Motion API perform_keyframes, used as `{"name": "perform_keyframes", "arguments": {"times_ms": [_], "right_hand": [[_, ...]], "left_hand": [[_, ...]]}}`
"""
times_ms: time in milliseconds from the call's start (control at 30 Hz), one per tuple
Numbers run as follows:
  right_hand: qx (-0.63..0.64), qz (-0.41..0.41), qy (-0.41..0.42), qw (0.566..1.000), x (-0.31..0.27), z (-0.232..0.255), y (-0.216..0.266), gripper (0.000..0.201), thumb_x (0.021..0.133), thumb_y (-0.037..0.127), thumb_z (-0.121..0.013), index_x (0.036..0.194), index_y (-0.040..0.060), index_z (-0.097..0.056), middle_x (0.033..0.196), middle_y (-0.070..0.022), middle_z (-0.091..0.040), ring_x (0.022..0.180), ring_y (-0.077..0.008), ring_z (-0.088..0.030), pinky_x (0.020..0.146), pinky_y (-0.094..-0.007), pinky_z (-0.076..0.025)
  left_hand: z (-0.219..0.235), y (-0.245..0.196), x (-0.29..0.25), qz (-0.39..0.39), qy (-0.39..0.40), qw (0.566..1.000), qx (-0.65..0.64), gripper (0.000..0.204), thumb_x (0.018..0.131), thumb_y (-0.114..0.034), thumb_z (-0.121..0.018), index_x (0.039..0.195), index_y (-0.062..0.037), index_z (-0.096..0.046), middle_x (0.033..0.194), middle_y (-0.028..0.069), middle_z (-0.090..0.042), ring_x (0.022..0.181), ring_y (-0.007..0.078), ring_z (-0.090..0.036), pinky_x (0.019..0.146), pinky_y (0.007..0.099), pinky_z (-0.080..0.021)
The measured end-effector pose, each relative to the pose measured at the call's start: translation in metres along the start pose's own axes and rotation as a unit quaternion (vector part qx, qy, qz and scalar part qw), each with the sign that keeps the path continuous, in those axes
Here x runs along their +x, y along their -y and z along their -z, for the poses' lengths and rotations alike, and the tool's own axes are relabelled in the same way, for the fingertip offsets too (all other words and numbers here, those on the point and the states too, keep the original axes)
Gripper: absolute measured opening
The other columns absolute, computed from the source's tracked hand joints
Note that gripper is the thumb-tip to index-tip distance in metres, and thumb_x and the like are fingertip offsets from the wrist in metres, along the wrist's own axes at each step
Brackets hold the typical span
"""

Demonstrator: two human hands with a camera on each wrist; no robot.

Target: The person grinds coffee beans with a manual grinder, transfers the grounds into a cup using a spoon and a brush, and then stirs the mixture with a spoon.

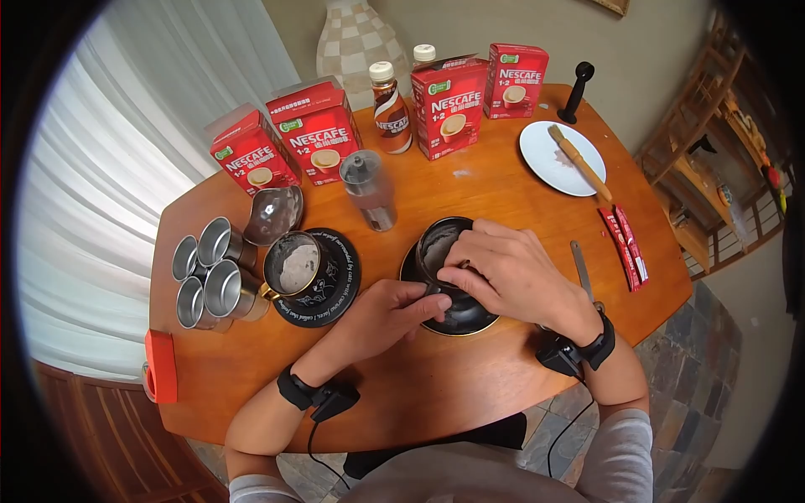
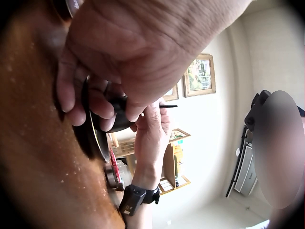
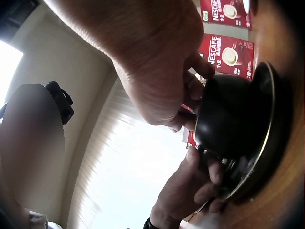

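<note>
Black and glossy, the cup sits on a gold-edged saucer, about midway between the left and right ends of the wooden table and closer to the near edge than the far one. The likeliest trouble is tipping: the left hand has thumb and fingers closed about the handle, at one side only, while the right hand bears on the rim with fingers curled over and into the mouth. A push there that the handle grip fails to answer could rock the cup on its saucer and spill whatever lies inside. The right fingers seem to pinch a thin dark stick, though the knuckles hide most of it; if it catches the wall, it might slip or flick out some of the contents. A rightward swing of that forearm could also knock the slim metal handle close by it, and the cable from the right wrist might snag at the table's near edge.

The cup looks upright, its mouth facing up. As far as the fingers leave it visible, the handle points toward the near edge and slightly left, so the longest line, through handle and bowl, runs roughly from near edge to far edge. The second cup stands left of it, on a round black coaster.
</note>
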State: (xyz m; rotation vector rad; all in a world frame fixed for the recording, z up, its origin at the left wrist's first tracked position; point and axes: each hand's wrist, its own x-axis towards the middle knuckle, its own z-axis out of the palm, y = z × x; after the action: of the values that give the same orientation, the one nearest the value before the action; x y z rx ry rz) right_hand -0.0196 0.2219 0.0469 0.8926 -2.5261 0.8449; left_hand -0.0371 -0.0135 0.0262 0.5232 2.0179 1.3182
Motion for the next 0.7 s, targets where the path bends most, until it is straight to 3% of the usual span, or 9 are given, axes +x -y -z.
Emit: {"name": "perform_keyframes", "arguments": {"times_ms": [167,367,467,700], "right_hand": [[-0.018,0.012,-0.003,1.0,-0.0006,-0.0006,0.0017,0.017,0.093,0.024,-0.076,0.088,0.0084,-0.071,0.083,-0.0029,-0.066,0.08,-0.0253,-0.062,0.061,-0.0398,-0.05],[-0.016,0.014,-0.005,1.0,-0.0009,-0.001,0.0012,0.018,0.093,0.024,-0.076,0.088,0.0082,-0.071,0.083,-0.0028,-0.066,0.08,-0.0254,-0.061,0.061,-0.04,-0.05],[0.005,0.012,-0.017,1.0,-0.0004,-0.0025,-0.0012,0.018,0.093,0.024,-0.076,0.088,0.0068,-0.07,0.082,-0.0054,-0.066,0.079,-0.0278,-0.063,0.061,-0.0412,-0.05],[0.028,-0.029,-0.062,0.997,0.0004,-0.0029,-0.0022,0.019,0.094,0.021,-0.075,0.088,0.0042,-0.069,0.08,-0.0113,-0.067,0.075,-0.0329,-0.066,0.062,-0.0429,-0.051]], "left_hand": [[-0.0021,0.0052,0.0008,-0.017,-0.012,1.0,-0.001,0.042,0.105,-0.042,-0.067,0.091,-0.0032,-0.076,0.062,-0.0011,-0.058,0.058,0.0072,-0.055,0.056,0.0268,-0.044],[-0.0014,0.0018,0.0002,0.002,-0.006,1.0,-0.002,0.039,0.105,-0.038,-0.066,0.092,-0.0033,-0.077,0.067,-0.002,-0.06,0.064,0.0067,-0.059,0.061,0.0232,-0.047],[-0.0026,0.007,0.0013,-0.014,-0.012,1.0,-0.002,0.043,0.104,-0.043,-0.066,0.092,-0.0033,-0.076,0.063,-0.0009,-0.058,0.058,0.0072,-0.055,0.056,0.0269,-0.044],[-0.0013,0.0006,-0.0002,0.004,-0.003,1.0,-0.001,0.04,0.105,-0.04,-0.065,0.092,-0.0037,-0.076,0.066,-0.0023,-0.059,0.063,0.0067,-0.059,0.061,0.0232,-0.047]]}}
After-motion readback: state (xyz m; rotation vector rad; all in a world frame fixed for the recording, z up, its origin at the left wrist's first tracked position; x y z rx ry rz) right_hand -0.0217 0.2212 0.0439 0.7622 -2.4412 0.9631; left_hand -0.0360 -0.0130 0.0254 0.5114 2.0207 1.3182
